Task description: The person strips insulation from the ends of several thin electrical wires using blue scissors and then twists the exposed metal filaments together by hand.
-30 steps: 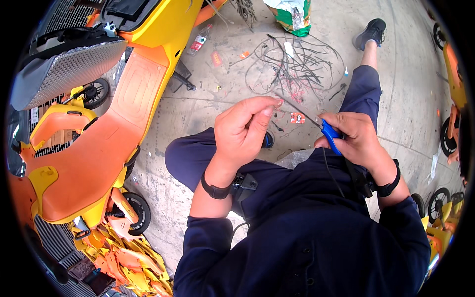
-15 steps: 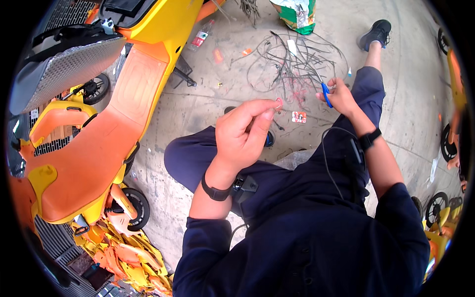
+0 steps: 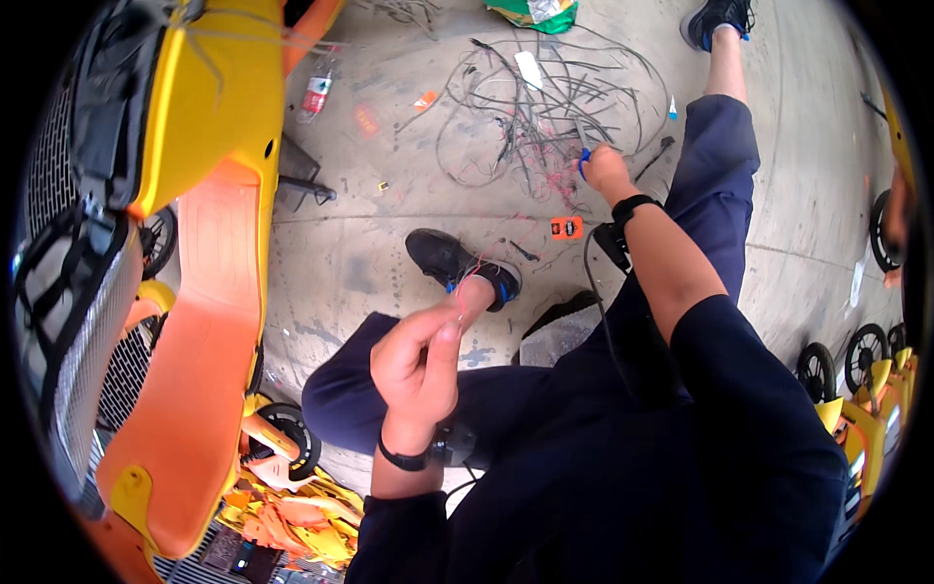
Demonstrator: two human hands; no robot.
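Observation:
I sit on a concrete floor with my legs out in dark blue trousers. My left hand [image 3: 420,362] is raised in front of me, fingers pinched on a thin red wire [image 3: 465,292] that runs off toward the floor. My right hand [image 3: 601,169] reaches far forward to the floor and grips a small blue-handled tool [image 3: 583,161] at the near edge of a tangle of dark wires [image 3: 545,107]. A black band is on each wrist.
A yellow and orange vehicle body [image 3: 195,253] lies along the left, with small wheels [image 3: 287,438] and orange scraps beneath it. A small orange tag [image 3: 565,228], a plastic bottle [image 3: 316,92] and a green bag [image 3: 535,12] lie on the floor. More wheeled yellow parts [image 3: 861,389] stand at the right.
My right hand has stretched from near my chest out to the wire tangle on the floor, carrying the blue tool. My left hand stayed raised, pinching the wire. The view tilted downward.

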